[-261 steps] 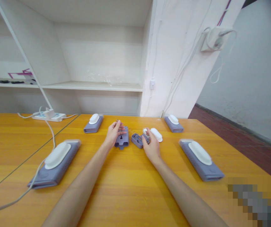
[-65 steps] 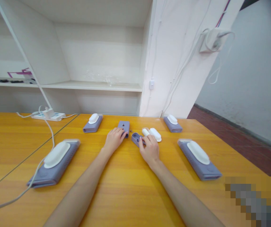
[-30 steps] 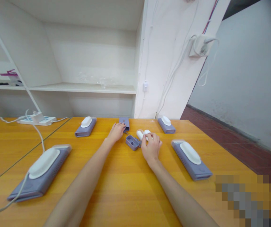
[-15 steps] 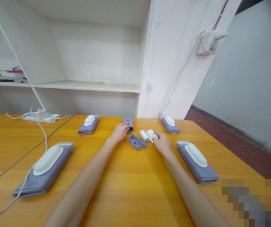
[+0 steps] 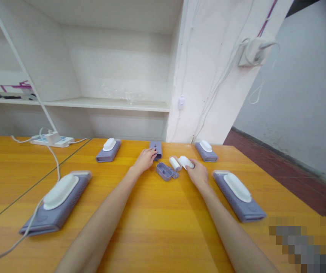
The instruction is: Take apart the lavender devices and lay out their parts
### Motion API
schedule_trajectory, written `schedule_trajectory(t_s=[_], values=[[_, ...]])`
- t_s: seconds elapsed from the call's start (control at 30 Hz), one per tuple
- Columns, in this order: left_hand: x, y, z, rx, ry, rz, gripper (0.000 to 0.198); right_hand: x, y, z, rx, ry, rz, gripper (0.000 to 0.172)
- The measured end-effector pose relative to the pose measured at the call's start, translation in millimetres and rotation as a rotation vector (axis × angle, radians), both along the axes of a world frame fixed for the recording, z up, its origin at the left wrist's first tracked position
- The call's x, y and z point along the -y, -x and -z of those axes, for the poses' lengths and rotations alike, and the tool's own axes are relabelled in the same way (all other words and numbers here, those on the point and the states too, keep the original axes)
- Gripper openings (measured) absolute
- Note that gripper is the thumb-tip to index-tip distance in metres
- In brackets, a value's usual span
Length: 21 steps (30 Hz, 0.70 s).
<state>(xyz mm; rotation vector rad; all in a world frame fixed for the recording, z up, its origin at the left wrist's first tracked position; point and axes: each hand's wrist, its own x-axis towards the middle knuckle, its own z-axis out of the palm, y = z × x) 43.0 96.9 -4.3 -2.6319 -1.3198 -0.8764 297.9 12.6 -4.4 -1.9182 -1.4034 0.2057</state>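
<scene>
At the middle of the table, my left hand (image 5: 145, 160) is closed on a small upright grey-purple case (image 5: 157, 147), fingers over its left side. My right hand (image 5: 198, 173) pinches the edge of a white rounded piece (image 5: 185, 162) at the table's surface; its fingertips are partly hidden. Just left of that piece lies a white cylinder (image 5: 175, 163). An open, hollow grey-purple shell (image 5: 164, 171) with a small strap or tag (image 5: 175, 174) sits between my hands.
Grey-purple blocks topped with white rounded pieces stand around: near left (image 5: 60, 191), far left (image 5: 108, 148), far right (image 5: 206, 148) and near right (image 5: 238, 189). A white cable (image 5: 34, 216) crosses the near left one. Behind are a power strip (image 5: 52, 140) and shelves (image 5: 108, 103).
The white piece in my right hand has turned slightly and its outline looks different. My left hand stays at the case. The whole view has shifted a little.
</scene>
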Motion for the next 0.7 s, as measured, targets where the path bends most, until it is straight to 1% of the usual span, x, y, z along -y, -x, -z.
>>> schedule_trajectory(t_s=[0.27,0.4,0.47,0.57,0.63,0.7], values=[[-5.1,-1.1,-1.0,-0.002,0.004,0.039,0.029,-14.7,-11.3,5.2,-0.283,-0.158,0.139,0.038],[-5.1,-4.9,-2.0,-0.003,0.008,0.045,0.029,-23.3,-11.3,12.0,-0.473,-0.239,0.154,0.037],[-3.9,-6.4,-4.1,-0.005,0.007,0.042,0.028,-26.5,-9.3,12.1,-0.552,-0.291,0.149,0.038],[1.2,-8.7,-12.0,-0.004,0.003,0.038,0.029,-29.5,-3.6,5.8,-0.634,-0.368,0.105,0.040],[7.5,-12.0,-20.7,0.011,-0.018,0.042,0.036,-30.7,3.1,-1.0,-0.665,-0.402,0.046,0.042],[15.7,-17.4,-30.9,0.037,-0.077,0.068,0.047,-31.5,12.7,-7.9,-0.675,-0.423,-0.017,0.043]])
